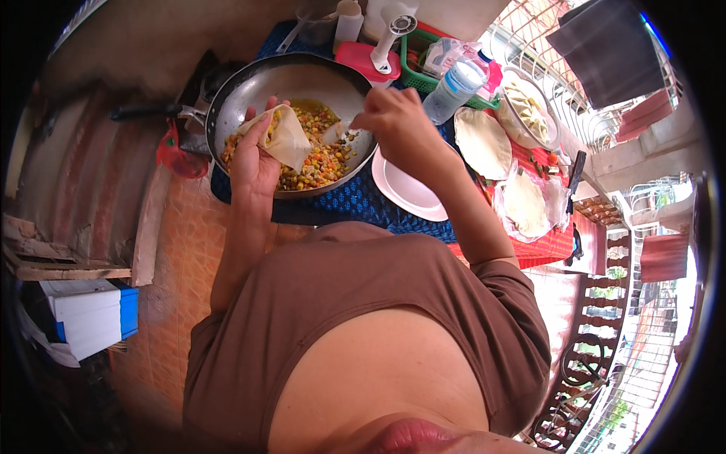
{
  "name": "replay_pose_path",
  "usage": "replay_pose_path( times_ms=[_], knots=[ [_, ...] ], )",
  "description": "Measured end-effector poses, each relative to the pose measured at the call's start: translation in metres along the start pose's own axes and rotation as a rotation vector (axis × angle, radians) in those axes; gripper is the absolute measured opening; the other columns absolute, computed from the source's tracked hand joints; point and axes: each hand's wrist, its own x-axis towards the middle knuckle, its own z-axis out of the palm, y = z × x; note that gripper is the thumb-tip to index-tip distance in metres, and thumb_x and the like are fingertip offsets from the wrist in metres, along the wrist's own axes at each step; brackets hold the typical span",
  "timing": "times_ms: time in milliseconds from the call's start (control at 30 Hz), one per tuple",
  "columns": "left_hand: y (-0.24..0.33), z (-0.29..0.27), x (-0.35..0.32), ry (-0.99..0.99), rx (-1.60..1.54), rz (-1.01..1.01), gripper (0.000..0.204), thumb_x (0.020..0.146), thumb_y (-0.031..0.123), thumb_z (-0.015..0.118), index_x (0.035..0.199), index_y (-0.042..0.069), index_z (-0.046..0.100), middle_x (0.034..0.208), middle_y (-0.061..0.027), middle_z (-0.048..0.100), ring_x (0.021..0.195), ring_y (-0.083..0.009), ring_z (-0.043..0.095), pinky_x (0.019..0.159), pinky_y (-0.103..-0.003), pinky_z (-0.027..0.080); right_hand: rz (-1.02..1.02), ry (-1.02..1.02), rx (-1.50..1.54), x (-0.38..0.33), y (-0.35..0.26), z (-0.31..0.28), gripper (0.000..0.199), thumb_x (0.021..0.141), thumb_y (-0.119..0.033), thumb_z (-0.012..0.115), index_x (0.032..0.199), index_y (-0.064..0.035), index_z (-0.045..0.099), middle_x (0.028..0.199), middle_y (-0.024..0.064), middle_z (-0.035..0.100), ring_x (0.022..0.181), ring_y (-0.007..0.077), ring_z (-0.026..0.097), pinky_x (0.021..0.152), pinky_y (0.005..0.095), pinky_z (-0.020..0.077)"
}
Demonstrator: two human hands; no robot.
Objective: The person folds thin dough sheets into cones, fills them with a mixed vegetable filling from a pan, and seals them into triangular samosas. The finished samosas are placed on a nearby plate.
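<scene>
A large metal wok (265, 79) stands on the table in front of me, its long black handle (144, 112) pointing left. Chopped corn-and-vegetable filling (321, 168) covers its near side, with yellowish liquid behind. Over the wok, my left hand (253, 168) is closed on a pale, thin pastry wrapper (291, 145), folded like a cone with some filling at its opening. My right hand (399, 121) is above the wok's right rim, fingers pinched round a spoon (333, 135) whose pale bowl is at the filling; its handle is mostly hidden or blurred.
A white plate (408, 189) lies right of the wok. Flat wrapper sheets (484, 144) lie farther right, beside a bowl of folded pastries (525, 106). A water bottle (454, 89), a green basket (414, 72) and a red-lidded container (367, 59) stand behind. Wooden steps (83, 181) rise at left.
</scene>
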Motion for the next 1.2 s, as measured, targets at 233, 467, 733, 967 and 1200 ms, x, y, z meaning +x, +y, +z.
replay_pose_path(
  times_ms=[233, 467, 733, 967, 1200],
  knots=[
    [-0.007, 0.038, -0.022, -0.154, -0.077, -0.256, 0.031, 0.09, -0.004, 0.051, 0.117, 0.007, 0.042, 0.128, -0.0209, 0.052, 0.127, -0.0367, 0.045, 0.105, -0.048, 0.042, 0.02, -0.344, -0.08, -0.015, -0.003, 0.058, 0.022, 0.07, -0.001, 0.059, 0.086, -0.0106, 0.07, 0.095, 0.0063, 0.059, 0.097, 0.0227, 0.055, 0.087, 0.0389, 0.0366],
    [-0.046, 0.091, -0.052, -0.39, -0.045, -0.487, 0.038, 0.089, -0.001, 0.055, 0.126, 0.005, 0.045, 0.13, -0.0183, 0.051, 0.125, -0.0333, 0.046, 0.104, -0.044, 0.043, 0.359, 0.158, 0.47, -0.071, 0.044, -0.007, 0.02, 0.086, -0.005, 0.053, 0.105, -0.0048, 0.061, 0.092, 0.0078, 0.064, 0.09, 0.0213, 0.062, 0.078, 0.0324, 0.0481],
    [-0.168, 0.088, -0.044, -0.433, 0.32, -0.876, 0.058, 0.087, 0.0, 0.058, 0.137, 0.006, 0.03, 0.125, -0.0171, 0.052, 0.112, -0.0269, 0.057, 0.094, -0.039, 0.05, 0.908, -0.196, 1.487, -0.172, 0.074, -0.027, 0.045, 0.097, -0.044, 0.046, 0.114, -0.0036, 0.057, 0.09, 0.01, 0.066, 0.072, 0.0158, 0.067, 0.065, 0.0265, 0.0549],
    [-0.232, 0.054, -0.028, -0.383, 0.589, -0.962, 0.055, 0.086, 0.002, 0.059, 0.136, 0.002, 0.036, 0.122, -0.0143, 0.053, 0.11, -0.0235, 0.058, 0.094, -0.036, 0.049, 0.946, -0.167, 1.764, -0.22, 0.101, 0.035, 0.037, 0.092, -0.035, 0.06, 0.108, -0.0015, 0.062, 0.094, 0.0074, 0.067, 0.081, 0.0145, 0.066, 0.069, 0.0273, 0.0549],
    [-0.232, 0.045, -0.019, -0.402, 0.588, -0.954, 0.037, 0.089, 0.008, 0.059, 0.123, 0.003, 0.046, 0.11, -0.011, 0.059, 0.101, -0.0221, 0.061, 0.089, -0.034, 0.051, 0.963, -0.195, 1.72, -0.217, 0.119, 0.053, 0.034, 0.089, -0.028, 0.066, 0.111, -0.0028, 0.064, 0.094, 0.003, 0.066, 0.079, 0.0092, 0.064, 0.067, 0.0217, 0.0533]
  ],
)
